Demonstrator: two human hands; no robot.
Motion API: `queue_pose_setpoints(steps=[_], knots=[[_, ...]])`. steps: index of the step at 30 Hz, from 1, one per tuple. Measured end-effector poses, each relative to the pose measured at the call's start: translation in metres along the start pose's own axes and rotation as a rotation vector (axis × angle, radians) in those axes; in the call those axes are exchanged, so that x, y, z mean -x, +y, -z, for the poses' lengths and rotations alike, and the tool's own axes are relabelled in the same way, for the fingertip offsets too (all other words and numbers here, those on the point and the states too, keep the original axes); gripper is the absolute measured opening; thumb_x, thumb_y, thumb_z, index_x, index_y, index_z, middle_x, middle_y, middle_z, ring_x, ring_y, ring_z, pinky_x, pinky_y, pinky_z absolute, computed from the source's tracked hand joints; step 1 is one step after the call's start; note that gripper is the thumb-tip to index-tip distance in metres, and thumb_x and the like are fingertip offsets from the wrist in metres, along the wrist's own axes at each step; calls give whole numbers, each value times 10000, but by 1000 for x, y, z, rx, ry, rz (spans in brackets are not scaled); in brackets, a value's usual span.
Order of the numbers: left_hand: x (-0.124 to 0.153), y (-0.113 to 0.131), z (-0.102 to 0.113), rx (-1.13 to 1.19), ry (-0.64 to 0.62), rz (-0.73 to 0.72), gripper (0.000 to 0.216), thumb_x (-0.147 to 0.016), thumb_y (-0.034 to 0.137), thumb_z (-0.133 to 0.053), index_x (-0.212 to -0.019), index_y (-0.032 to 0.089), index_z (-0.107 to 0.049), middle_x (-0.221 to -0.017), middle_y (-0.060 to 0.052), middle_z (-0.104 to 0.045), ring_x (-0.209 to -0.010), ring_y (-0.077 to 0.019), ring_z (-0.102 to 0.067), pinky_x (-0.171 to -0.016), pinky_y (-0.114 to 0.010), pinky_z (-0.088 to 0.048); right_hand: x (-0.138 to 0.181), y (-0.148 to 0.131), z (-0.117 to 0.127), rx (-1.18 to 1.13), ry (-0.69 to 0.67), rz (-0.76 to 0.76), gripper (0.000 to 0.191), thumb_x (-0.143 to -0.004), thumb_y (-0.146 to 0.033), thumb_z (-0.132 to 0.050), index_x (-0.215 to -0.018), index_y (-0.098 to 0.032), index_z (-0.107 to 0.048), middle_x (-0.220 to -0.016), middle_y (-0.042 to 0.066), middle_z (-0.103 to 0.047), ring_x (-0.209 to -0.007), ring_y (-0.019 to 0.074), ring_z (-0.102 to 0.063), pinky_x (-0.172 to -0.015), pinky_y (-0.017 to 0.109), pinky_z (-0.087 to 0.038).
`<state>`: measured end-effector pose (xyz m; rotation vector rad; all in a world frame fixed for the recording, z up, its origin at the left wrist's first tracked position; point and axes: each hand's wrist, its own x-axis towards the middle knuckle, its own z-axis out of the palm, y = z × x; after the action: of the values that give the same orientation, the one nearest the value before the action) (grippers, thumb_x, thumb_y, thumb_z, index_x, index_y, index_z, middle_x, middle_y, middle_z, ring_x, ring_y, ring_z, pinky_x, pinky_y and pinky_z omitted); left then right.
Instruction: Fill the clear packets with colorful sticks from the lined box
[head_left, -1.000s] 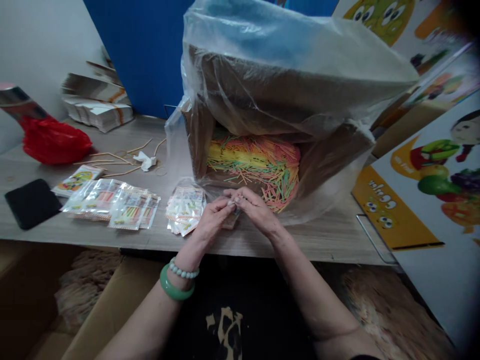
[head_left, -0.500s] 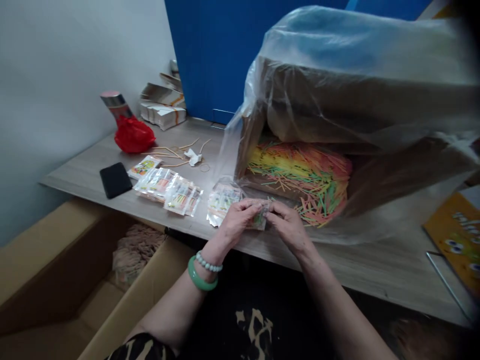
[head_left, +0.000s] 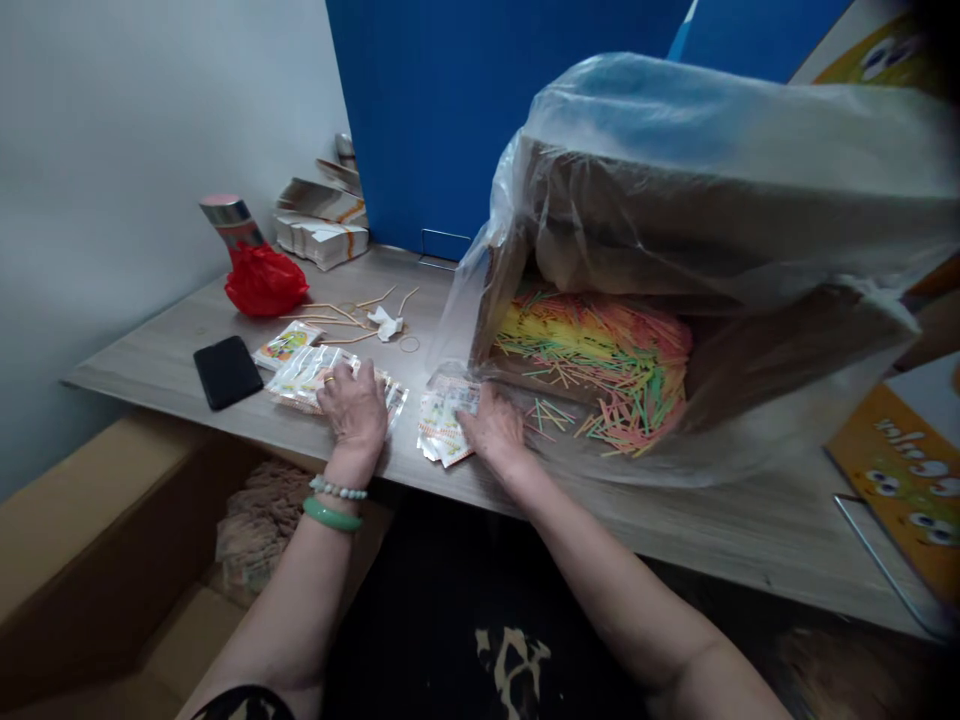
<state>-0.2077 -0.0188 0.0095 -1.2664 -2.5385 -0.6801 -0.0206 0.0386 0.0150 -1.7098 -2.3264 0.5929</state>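
Observation:
My left hand (head_left: 355, 404) lies palm down on a row of filled clear packets (head_left: 304, 370) on the wooden table (head_left: 750, 520), fingers curled over one of them. My right hand (head_left: 491, 428) rests on a small stack of empty printed packets (head_left: 440, 425) by the mouth of a plastic-lined cardboard box (head_left: 675, 210). The box lies on its side and holds a heap of coloured sticks (head_left: 600, 350), some spilled onto the liner in front.
A black phone (head_left: 227, 371), a red bag (head_left: 264, 281) with a flask, loose rubber bands and folded cartons (head_left: 322, 235) sit at the table's left and back. Open cardboard boxes (head_left: 90, 540) stand below the table edge. Printed boards (head_left: 900, 470) lean at right.
Both hands were together pinching one packet in front of the box. Now they have parted: the left went left onto the filled packets, the right dropped onto the empty stack.

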Motion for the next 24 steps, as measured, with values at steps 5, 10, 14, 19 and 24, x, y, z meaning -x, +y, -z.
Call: queue_pose_setpoints(steps=[5, 10, 14, 19, 24], knots=[[11, 7, 10, 46, 74, 4, 362, -943, 329, -494, -1223, 167, -656, -1318, -219, -549, -1234, -402, -446, -984, -552, -341, -5, 13, -5, -159, 12, -111, 314, -843, -214, -541, -1153, -202, -596, -947, 106, -726, -864, 252, -670, -734, 319, -462], [28, 30, 16, 428, -44, -52, 280, -903, 322, -541, -1016, 165, -742, -1082, -152, -671, -986, -298, -593, -924, -444, -418, 1, 35, 7, -307, 124, -23, 211, -848, -212, -461, -871, -219, -671, -843, 63, -706, -809, 226, -632, -725, 304, -422], [37, 71, 6, 1015, -409, 103, 368, -673, 366, -785, -978, 166, -740, -915, -79, -712, -706, -194, -607, -711, -334, -482, 4, 47, 16, -708, 212, 137, 152, -788, -242, -504, -797, -210, -652, -809, 11, -670, -793, 179, -596, -738, 273, -426], [41, 112, -2, 1570, -768, 350, 324, -527, 316, -849, -750, 139, -693, -703, -34, -696, -600, -174, -633, -589, -303, -516, -2, 66, 26, -1085, -68, 209, 151, -718, -323, -613, -802, -198, -601, -712, -33, -625, -650, 141, -557, -625, 239, -448], [44, 113, -1, 1602, -740, 463, 432, -592, 299, -809, -977, 180, -652, -767, -3, -710, -551, -159, -642, -482, -274, -515, -41, 114, 66, -487, 177, 146, 174, -845, -212, -486, -895, -197, -653, -890, 26, -685, -868, 185, -609, -799, 287, -467]])
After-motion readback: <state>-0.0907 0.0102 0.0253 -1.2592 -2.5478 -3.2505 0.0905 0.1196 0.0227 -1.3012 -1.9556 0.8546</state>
